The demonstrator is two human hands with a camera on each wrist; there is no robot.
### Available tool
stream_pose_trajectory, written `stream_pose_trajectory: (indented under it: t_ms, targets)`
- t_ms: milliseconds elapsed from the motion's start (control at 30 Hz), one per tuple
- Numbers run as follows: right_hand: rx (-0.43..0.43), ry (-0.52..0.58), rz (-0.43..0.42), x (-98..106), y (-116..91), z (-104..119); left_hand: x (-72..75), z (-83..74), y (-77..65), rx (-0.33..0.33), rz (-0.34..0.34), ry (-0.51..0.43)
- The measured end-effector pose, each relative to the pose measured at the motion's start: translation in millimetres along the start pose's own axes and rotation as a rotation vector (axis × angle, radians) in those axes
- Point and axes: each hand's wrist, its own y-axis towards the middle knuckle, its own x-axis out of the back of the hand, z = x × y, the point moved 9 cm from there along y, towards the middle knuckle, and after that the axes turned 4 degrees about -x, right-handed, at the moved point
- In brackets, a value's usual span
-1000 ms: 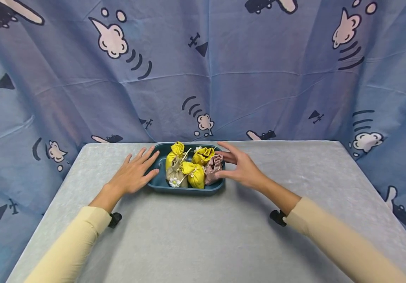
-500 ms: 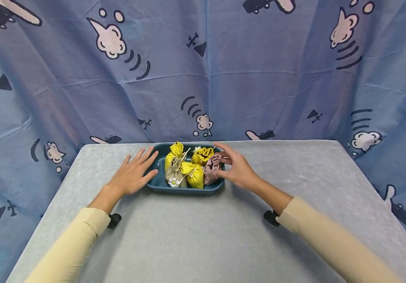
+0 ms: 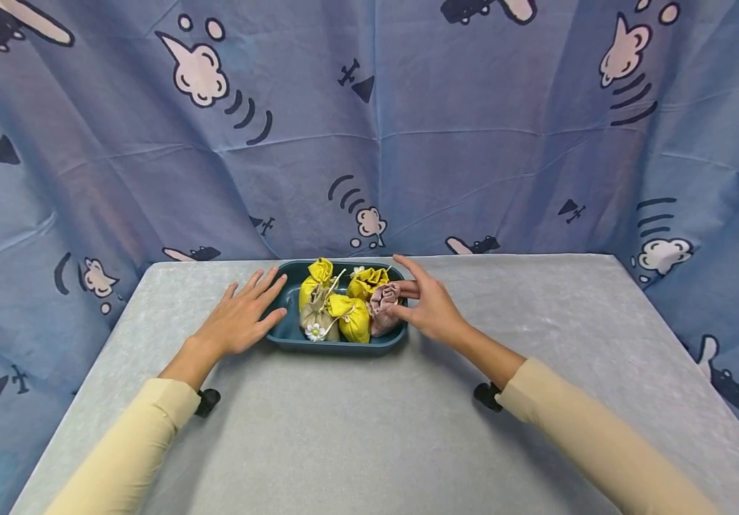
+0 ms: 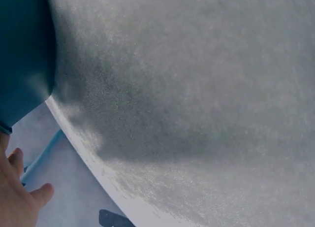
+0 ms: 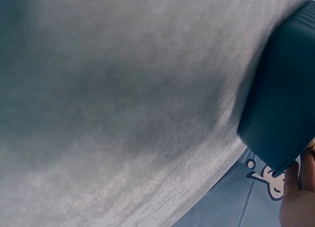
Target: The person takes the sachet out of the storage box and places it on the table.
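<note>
A dark teal tray (image 3: 292,325) holds several small drawstring pouches. At its right end stands a pink pouch (image 3: 383,311); my right hand (image 3: 436,307) pinches it between the thumb and curled fingers, with the index finger stretched out above. My left hand (image 3: 240,315) lies with spread fingers at the tray's left rim. Beside the pink pouch sit a yellow pouch (image 3: 351,320) in front and another yellow pouch (image 3: 364,285) behind. Farther left are a beige pouch (image 3: 317,318) with a white flower and a yellow pouch (image 3: 320,272). In the right wrist view, fingers (image 5: 291,177) reach over the rim.
The tray stands near the back edge of a table with a grey cloth (image 3: 356,422). Behind it hangs a blue patterned curtain (image 3: 459,172). A black wrist camera (image 3: 488,397) sits under the right sleeve, and another black wrist camera (image 3: 208,403) under the left.
My right hand has moved slightly left and closed in on the pink pouch, whose top has tipped a little to the left. The left hand has stayed at the tray's rim.
</note>
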Motion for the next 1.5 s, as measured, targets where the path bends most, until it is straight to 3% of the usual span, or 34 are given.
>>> stream_pose_trajectory:
  t_ms: [600, 1500]
  targets:
    - [-0.015, 0.029, -0.053, 2, 1, 0, 0.9, -0.2, -0.3, -0.005, -0.014, -0.005]
    - [0.109, -0.037, -0.122, 5, 2, 16, 1.1, -1.3, -0.6, -0.001, -0.026, -0.015]
